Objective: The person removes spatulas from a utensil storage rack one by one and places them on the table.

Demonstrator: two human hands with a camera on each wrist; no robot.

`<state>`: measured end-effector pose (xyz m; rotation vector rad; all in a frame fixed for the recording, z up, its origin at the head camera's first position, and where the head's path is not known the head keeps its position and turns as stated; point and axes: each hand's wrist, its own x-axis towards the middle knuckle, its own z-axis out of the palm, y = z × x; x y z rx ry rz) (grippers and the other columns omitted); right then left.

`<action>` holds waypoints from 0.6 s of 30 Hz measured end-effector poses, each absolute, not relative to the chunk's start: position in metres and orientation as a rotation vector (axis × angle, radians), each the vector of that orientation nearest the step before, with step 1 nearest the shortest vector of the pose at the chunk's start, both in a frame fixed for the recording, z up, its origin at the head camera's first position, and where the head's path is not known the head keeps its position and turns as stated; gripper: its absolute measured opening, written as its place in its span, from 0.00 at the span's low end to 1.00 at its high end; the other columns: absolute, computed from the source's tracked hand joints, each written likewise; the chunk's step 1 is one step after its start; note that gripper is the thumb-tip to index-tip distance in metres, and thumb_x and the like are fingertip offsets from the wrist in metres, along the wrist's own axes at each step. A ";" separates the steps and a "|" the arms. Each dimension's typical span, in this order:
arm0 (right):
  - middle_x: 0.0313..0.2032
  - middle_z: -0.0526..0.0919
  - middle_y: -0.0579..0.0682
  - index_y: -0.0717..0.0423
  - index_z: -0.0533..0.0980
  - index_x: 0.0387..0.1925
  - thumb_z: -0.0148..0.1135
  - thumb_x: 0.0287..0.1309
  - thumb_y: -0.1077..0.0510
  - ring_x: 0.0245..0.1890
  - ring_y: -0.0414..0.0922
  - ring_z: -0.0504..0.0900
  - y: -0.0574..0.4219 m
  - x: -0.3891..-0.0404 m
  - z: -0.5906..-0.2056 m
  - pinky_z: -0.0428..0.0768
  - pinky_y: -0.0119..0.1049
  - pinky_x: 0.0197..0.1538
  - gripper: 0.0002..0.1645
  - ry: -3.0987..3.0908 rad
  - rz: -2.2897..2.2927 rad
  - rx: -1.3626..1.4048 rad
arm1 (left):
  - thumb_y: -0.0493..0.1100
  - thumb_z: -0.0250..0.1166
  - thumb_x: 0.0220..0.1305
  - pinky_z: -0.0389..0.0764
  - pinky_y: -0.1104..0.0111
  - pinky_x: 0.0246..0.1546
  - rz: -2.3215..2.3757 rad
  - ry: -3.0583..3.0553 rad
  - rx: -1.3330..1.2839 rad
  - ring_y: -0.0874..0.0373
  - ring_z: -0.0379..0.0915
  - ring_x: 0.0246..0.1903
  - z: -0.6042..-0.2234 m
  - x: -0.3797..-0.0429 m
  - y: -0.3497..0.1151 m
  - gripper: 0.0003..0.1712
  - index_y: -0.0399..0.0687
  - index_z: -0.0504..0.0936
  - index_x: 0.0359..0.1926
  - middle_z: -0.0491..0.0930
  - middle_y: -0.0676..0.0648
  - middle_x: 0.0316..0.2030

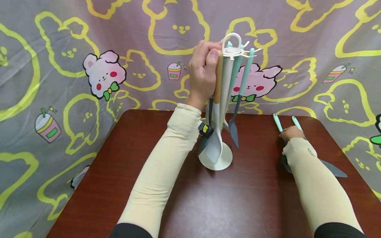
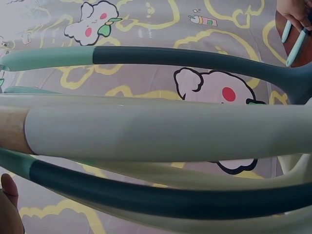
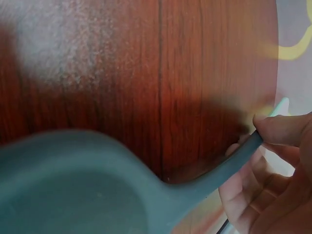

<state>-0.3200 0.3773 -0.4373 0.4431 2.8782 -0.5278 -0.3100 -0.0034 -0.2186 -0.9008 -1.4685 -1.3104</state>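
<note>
My left hand (image 1: pixel 203 67) is raised at the top of a white utensil stand (image 1: pixel 215 162). Its curled fingers and thumb grip the upper end of a wooden-handled spoon (image 1: pixel 213 148), which hangs down the stand's near side. The fingers behind the handle are hidden. At the table's right side, my right hand (image 1: pixel 293 133) pinches the dark neck of a mint-handled ladle (image 3: pixel 73 195). Thumb and fingers close round that neck in the right wrist view. Beside it lies a second mint-handled utensil with a pointed dark blade (image 1: pixel 334 169), partly covered by the forearm.
Mint-handled utensils hang from the stand's top ring (image 1: pixel 233 51), including a dark-headed one (image 1: pixel 233 132) on the right. The stand's round base rests on the brown table (image 1: pixel 238 198). A patterned cloth (image 1: pixel 148 79) hangs behind the table and along its sides.
</note>
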 end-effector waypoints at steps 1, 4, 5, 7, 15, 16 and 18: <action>0.56 0.76 0.74 0.70 0.72 0.59 0.58 0.60 0.52 0.49 0.68 0.76 0.378 -0.320 -0.438 0.77 0.57 0.51 0.31 2.878 -0.504 0.434 | 0.41 0.47 0.67 0.70 0.73 0.49 -1.309 -1.467 -0.903 0.47 0.74 0.41 -0.219 -0.310 -0.003 0.18 0.32 0.80 0.37 0.80 0.37 0.36; 0.54 0.77 0.74 0.70 0.73 0.57 0.58 0.60 0.51 0.46 0.66 0.77 0.379 -0.321 -0.439 0.77 0.58 0.51 0.31 2.886 -0.443 0.412 | 0.40 0.47 0.67 0.70 0.72 0.50 -1.310 -1.463 -0.905 0.47 0.74 0.42 -0.219 -0.311 -0.003 0.18 0.32 0.80 0.36 0.80 0.37 0.36; 0.53 0.77 0.74 0.70 0.73 0.57 0.58 0.60 0.52 0.46 0.67 0.77 0.379 -0.321 -0.440 0.77 0.59 0.51 0.30 2.889 -0.441 0.416 | 0.40 0.47 0.67 0.70 0.72 0.50 -1.311 -1.462 -0.905 0.47 0.74 0.42 -0.219 -0.311 -0.003 0.18 0.32 0.80 0.36 0.80 0.37 0.36; 0.52 0.78 0.74 0.70 0.73 0.57 0.57 0.60 0.52 0.47 0.68 0.77 0.378 -0.322 -0.440 0.77 0.60 0.51 0.30 2.890 -0.438 0.424 | 0.40 0.47 0.67 0.70 0.72 0.50 -1.311 -1.459 -0.902 0.47 0.74 0.42 -0.219 -0.311 -0.003 0.18 0.32 0.80 0.36 0.81 0.37 0.36; 0.52 0.78 0.74 0.70 0.73 0.56 0.58 0.58 0.53 0.46 0.68 0.78 0.380 -0.324 -0.444 0.77 0.60 0.51 0.31 2.917 -0.432 0.393 | 0.41 0.47 0.67 0.70 0.72 0.50 -1.300 -1.470 -0.898 0.47 0.74 0.42 -0.219 -0.311 -0.004 0.18 0.33 0.80 0.37 0.81 0.37 0.36; 0.52 0.78 0.74 0.70 0.73 0.57 0.58 0.58 0.53 0.45 0.67 0.78 0.381 -0.324 -0.444 0.78 0.59 0.51 0.31 2.918 -0.435 0.384 | 0.41 0.47 0.67 0.70 0.72 0.50 -1.300 -1.470 -0.898 0.47 0.74 0.42 -0.219 -0.311 -0.003 0.18 0.33 0.80 0.37 0.81 0.37 0.36; 0.53 0.78 0.74 0.70 0.73 0.57 0.59 0.57 0.53 0.44 0.66 0.78 0.383 -0.325 -0.444 0.78 0.59 0.50 0.31 2.920 -0.437 0.369 | 0.41 0.47 0.67 0.70 0.72 0.50 -1.300 -1.469 -0.896 0.47 0.74 0.42 -0.219 -0.311 -0.003 0.18 0.33 0.80 0.37 0.81 0.37 0.36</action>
